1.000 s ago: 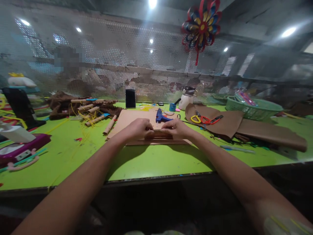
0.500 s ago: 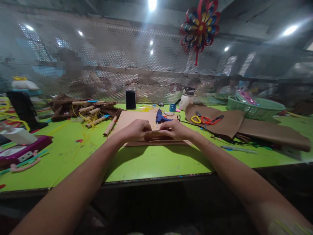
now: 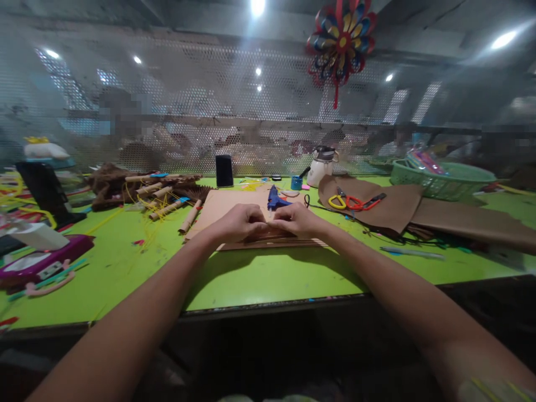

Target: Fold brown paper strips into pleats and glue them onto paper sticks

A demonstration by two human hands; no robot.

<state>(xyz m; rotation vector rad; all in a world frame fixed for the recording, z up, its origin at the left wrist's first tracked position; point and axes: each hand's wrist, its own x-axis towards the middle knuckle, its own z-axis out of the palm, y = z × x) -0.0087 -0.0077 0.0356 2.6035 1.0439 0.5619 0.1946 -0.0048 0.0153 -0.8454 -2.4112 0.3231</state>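
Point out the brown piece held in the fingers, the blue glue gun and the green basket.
Brown piece (image 3: pixel 269 235): head view, middle of its near side.
Blue glue gun (image 3: pixel 274 200): head view, its body.
Green basket (image 3: pixel 439 188): head view, its near wall.

Our left hand (image 3: pixel 240 221): fingers (image 3: pixel 254 214) curled, pinching | our right hand (image 3: pixel 300 221): mirrored, fingertips (image 3: pixel 274 224) just beside the left's | our forearms (image 3: pixel 165 287): behind the fingers

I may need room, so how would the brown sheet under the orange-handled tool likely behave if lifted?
The brown sheet will probably flex, since its left edge looks curled. It appears thin, so likely light for its size. The orange-handled tool lying on it could slide off.
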